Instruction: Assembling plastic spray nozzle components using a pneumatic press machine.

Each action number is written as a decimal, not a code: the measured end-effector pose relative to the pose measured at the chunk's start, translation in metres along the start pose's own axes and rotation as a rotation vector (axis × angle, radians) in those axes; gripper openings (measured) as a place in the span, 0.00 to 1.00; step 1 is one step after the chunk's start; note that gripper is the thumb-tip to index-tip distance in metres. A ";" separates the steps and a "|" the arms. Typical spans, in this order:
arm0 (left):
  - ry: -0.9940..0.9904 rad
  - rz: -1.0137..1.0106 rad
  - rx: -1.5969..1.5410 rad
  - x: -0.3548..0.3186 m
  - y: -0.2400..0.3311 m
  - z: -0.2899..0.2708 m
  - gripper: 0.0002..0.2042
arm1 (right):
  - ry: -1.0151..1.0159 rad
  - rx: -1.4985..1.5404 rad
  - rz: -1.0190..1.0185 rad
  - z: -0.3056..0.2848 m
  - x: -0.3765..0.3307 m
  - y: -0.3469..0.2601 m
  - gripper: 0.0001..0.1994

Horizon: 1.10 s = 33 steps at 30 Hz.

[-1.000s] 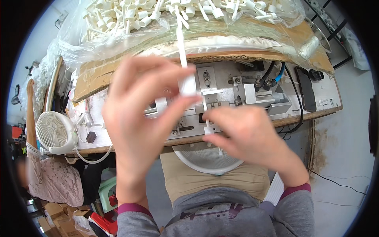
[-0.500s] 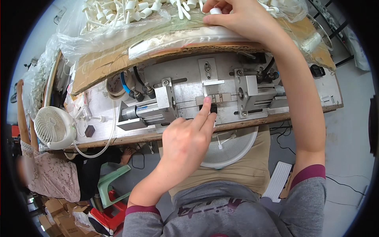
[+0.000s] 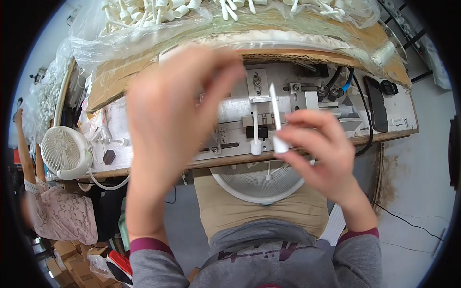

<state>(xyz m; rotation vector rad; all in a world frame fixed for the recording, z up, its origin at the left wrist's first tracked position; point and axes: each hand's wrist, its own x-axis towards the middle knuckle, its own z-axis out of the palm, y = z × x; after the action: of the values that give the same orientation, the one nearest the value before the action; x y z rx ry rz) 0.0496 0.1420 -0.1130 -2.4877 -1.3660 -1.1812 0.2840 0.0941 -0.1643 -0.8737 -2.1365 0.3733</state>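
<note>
My right hand (image 3: 326,156) pinches a white cap with a long thin stick (image 3: 275,110), the pointed end up, over the table's front edge. Just left of it, a second white capped stick (image 3: 256,146) lies in the metal fixture (image 3: 263,100), its cap toward me. My left hand (image 3: 168,110) is raised above the fixture's left side. Motion smears its fingers, and I cannot make out whether they hold anything. It hides most of the left clamp.
White caps and sticks (image 3: 163,7) are heaped on plastic and cardboard (image 3: 108,89) at the back. A mesh basket (image 3: 240,196) sits on my lap. A small fan (image 3: 65,152) stands left, a phone (image 3: 376,103) right. Another person (image 3: 67,211) sits at far left.
My right hand came down from the heap and now holds a capped stick beside the fixture. My left hand lifted off the fixture, up and left, uncovering the other capped stick.
</note>
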 end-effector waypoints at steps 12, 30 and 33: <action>-0.209 0.469 0.634 0.105 -0.091 0.019 0.07 | -0.210 -0.434 -0.032 0.053 0.014 -0.027 0.10; -0.225 -0.573 -0.953 -0.022 0.015 -0.023 0.10 | 0.235 -0.132 -0.262 0.024 0.035 -0.032 0.16; -0.132 -0.578 -0.849 -0.038 0.011 -0.023 0.12 | 0.163 -0.054 -0.149 0.025 0.021 -0.033 0.17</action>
<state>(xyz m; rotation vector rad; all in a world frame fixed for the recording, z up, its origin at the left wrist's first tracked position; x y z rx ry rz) 0.0327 0.1000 -0.1179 -2.7686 -2.0401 -2.1141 0.2399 0.0853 -0.1521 -0.7426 -2.0529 0.1634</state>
